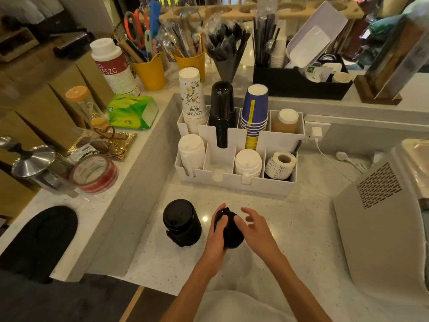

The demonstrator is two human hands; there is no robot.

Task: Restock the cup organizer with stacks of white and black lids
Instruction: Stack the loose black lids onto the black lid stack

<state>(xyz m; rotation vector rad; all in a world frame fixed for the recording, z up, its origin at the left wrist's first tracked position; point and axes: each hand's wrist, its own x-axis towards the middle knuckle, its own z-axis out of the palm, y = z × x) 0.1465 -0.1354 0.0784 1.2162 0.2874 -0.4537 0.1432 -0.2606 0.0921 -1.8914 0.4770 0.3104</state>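
Curling your left hand (217, 231) round a stack of black lids (231, 233), you are holding it low over the tabletop (301, 228), in front of the white cup organizer (234, 185). I cannot tell whether its base is resting on the surface. Your right hand (256, 226) is hovering open beside it, fingers (248, 211) spread and loose. The thumb seems to be brushing the stack's top without closing on it.

Judging by how things are lying, you are sitting about halfway through the job. A white lid stack (191, 151) is filling the front-left compartment and a second white lid stack (248, 162) is filling the third. The empty slot (218, 159) between them is probably waiting for black lids. A second stack of black lids (181, 223) is standing upright on the tabletop just left of your hands, apart from them. So neither black stack is in the organizer yet.

The black lids are showing as glossy moulded plastic: round, domed, raised at the rim, with a sip hole on top, and nesting tightly into a short column. The white ones are looking duller and softer-edged. The organizer is reading as thin, flat white panels with notched fronts. The tabletop is looking like pale, polished, speckled stone and is throwing back a small glare between the two black stacks. A label roll (279, 165) of printed paper on a card core is lying in the last front compartment.
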